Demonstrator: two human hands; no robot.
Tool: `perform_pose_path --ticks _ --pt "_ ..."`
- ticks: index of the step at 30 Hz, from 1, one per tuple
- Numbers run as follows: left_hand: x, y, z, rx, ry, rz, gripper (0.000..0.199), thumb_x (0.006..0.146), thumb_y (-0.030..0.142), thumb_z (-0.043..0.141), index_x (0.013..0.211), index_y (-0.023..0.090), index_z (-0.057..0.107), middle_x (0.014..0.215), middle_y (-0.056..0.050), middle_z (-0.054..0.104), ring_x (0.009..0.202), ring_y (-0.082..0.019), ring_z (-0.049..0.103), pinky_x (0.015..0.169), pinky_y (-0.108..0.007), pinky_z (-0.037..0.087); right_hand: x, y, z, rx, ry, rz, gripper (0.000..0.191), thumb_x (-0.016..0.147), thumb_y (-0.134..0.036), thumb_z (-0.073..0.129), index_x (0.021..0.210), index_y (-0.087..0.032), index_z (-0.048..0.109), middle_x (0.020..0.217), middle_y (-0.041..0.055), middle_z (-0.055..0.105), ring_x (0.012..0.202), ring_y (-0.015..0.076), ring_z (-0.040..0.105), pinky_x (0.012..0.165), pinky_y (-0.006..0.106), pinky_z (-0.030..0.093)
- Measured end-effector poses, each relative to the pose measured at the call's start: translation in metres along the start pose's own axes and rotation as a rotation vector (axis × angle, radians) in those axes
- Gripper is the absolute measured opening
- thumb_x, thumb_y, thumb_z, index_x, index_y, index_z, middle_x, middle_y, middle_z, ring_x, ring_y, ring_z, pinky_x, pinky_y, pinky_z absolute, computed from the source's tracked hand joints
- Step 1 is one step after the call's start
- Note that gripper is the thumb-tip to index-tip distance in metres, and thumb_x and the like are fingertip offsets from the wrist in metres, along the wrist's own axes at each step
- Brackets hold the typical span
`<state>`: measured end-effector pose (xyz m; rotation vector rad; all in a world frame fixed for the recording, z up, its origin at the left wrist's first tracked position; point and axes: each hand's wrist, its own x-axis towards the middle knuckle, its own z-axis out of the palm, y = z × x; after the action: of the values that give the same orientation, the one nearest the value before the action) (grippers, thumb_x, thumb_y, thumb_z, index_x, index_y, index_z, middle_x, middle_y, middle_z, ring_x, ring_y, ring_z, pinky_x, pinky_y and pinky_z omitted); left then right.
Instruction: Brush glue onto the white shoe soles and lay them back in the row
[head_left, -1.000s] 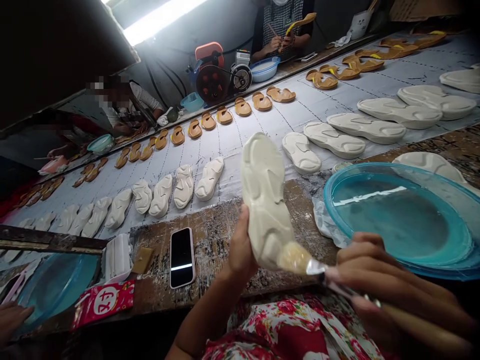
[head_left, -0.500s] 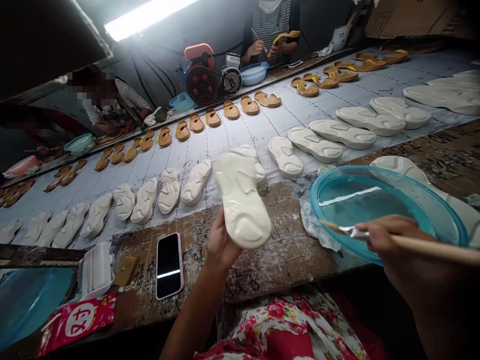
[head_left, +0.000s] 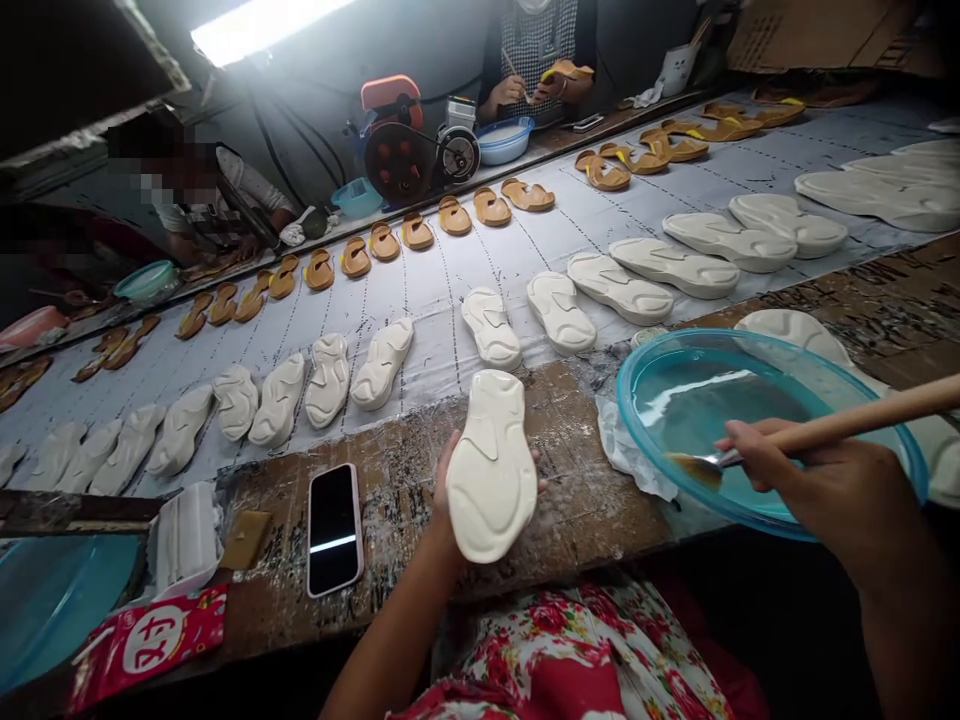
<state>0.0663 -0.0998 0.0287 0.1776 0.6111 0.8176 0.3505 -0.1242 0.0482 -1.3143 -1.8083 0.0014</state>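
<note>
A cream shoe sole (head_left: 493,465) lies face up in my left hand (head_left: 448,500), its fingers wrapped round both sides from beneath. Its surface looks glossy. My right hand (head_left: 832,480) grips a wooden-handled brush (head_left: 870,415), whose bristles hang at the near left rim of a blue basin (head_left: 911,470) of liquid. Several white soles (head_left: 487,328) stand in a slanting row on the pale sheet (head_left: 442,285) beyond my left hand.
A phone (head_left: 334,530), a white box (head_left: 182,540) and a red packet (head_left: 150,640) lie at the left. Tan sandal pieces (head_left: 454,215) form a farther row. Across the belt, a person (head_left: 544,60) holds a brush and a yellow-brown piece; another person sits left.
The sole in my left hand has turned and come lower and nearer. My right hand has shifted slightly, and the brush now tilts bristles-down at the basin's rim.
</note>
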Motion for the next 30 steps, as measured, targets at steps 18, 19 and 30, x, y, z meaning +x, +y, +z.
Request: perform_pose_path --ticks 18,19,30 --pt "-0.024 0.002 0.068 0.135 0.018 0.049 0.054 0.082 0.05 0.04 0.106 0.006 0.062 0.081 -0.011 0.066 0.084 -0.023 0.062 0.084 -0.033 0.045 0.017 -0.112 0.036 0.478 -0.089 -0.346 0.018 0.075 -0.007 0.047 0.089 -0.014 0.054 0.066 0.001 0.056 0.068 0.0101 0.055 0.075 0.033 0.041" --pt "-0.024 0.003 0.068 0.15 0.027 0.069 0.055 0.082 0.051 0.038 0.106 0.007 0.062 0.08 -0.01 0.066 0.083 -0.023 0.061 0.082 -0.033 0.045 0.013 -0.11 0.036 0.463 -0.102 -0.355 0.018 0.074 -0.006 0.046 0.088 -0.014 0.054 0.065 0.0005 0.056 0.067 0.0096 0.055 0.075 0.032 0.041" --pt "-0.03 0.008 0.071 0.867 0.03 0.476 0.034 0.086 0.04 0.042 0.101 0.016 0.061 0.107 -0.008 0.055 0.105 -0.02 0.046 0.089 -0.028 0.037 0.034 -0.11 0.01 0.328 -0.098 -0.349 0.017 0.079 -0.012 0.043 0.091 -0.02 0.053 0.063 -0.0015 0.057 0.066 0.0096 0.053 0.077 0.033 0.038"
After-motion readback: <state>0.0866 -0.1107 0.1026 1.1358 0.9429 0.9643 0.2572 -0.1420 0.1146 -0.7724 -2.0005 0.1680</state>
